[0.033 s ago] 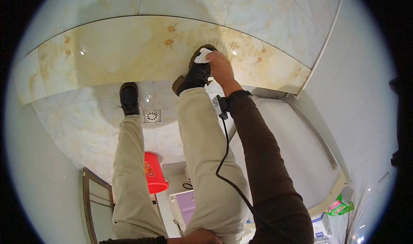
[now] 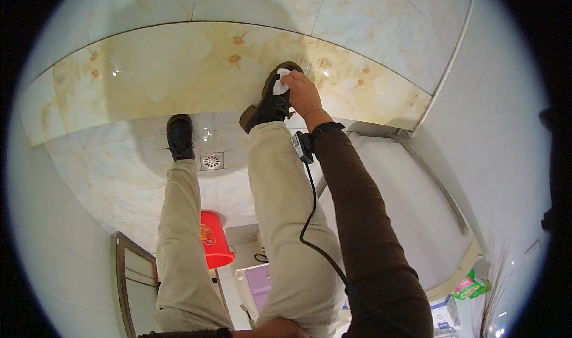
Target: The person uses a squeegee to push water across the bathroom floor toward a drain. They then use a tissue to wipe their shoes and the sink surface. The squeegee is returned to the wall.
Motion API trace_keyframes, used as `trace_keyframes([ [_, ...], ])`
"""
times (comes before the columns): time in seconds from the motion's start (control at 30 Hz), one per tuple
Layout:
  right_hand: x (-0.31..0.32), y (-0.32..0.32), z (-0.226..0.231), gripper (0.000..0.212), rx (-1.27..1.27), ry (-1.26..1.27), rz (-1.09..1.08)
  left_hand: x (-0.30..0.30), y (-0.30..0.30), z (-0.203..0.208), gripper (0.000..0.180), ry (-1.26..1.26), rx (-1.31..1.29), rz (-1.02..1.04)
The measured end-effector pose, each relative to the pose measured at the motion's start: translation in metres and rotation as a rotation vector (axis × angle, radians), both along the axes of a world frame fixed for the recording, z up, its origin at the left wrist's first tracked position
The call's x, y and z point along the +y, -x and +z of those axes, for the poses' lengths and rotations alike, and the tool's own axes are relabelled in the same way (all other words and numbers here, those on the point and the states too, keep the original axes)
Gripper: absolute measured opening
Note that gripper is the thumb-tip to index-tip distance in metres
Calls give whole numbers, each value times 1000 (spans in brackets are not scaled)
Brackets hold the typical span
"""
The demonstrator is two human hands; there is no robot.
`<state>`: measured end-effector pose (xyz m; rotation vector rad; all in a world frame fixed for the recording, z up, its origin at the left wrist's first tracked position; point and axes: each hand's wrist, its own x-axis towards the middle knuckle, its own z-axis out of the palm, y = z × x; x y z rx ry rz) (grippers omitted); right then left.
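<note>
Reaching out, right hand presses white cloth against shoe.

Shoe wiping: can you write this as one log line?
right hand: presses white wipe on black shoe | left hand: on thigh

We see a pale marble-tiled floor with a square metal drain set in it, down-left of our fingers. A red bucket stands on it, well below them, beside a raised tiled step.
</note>
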<state>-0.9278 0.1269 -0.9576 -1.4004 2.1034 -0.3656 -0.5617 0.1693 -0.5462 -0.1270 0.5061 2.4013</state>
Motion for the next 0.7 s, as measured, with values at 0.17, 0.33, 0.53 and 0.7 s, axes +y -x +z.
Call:
trace_keyframes([
  [0.17,11,-15,-8,28,64,-186,-312,8,-16,6,21,33,16,-31],
  [0.33,28,-24,-11,20,-33,-128,-483,-5,-5,8,22,-80,16,18],
  [0.53,22,-10,-12,14,-321,-401,-486,-67,54,-22,25,-223,36,35],
  [0.7,10,-6,-15,11,-276,-287,-197,-81,88,-40,36,-269,265,-270],
])
